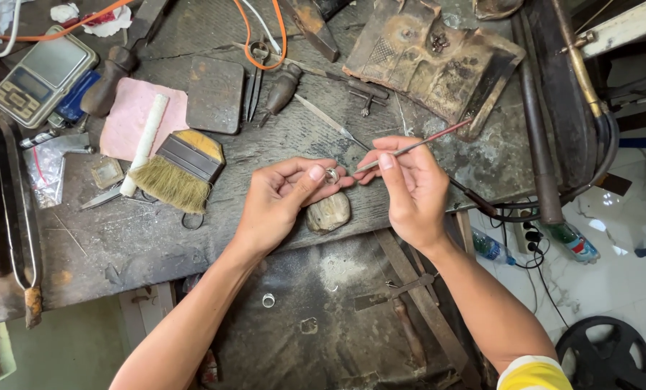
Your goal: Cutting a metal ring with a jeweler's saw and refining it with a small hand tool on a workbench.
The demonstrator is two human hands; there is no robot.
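Observation:
My left hand [283,196] pinches a small silver ring [332,174] between thumb and fingertips above the front edge of a worn wooden bench [121,238]. My right hand [410,188] holds a thin rod-like tool [424,143] with a reddish handle, its tip touching the ring. Just below the ring, a rounded wooden peg [329,211] juts from the bench edge. A second silver ring [268,300] lies on the dark tray under the bench.
A bristle brush [178,170], pink cloth [131,115], white stick [144,144], dark square block [215,94], pliers [255,76], digital scale [41,76] and charred soldering board [431,58] crowd the bench. Bottles [572,242] and a black disc [605,354] sit on the floor at right.

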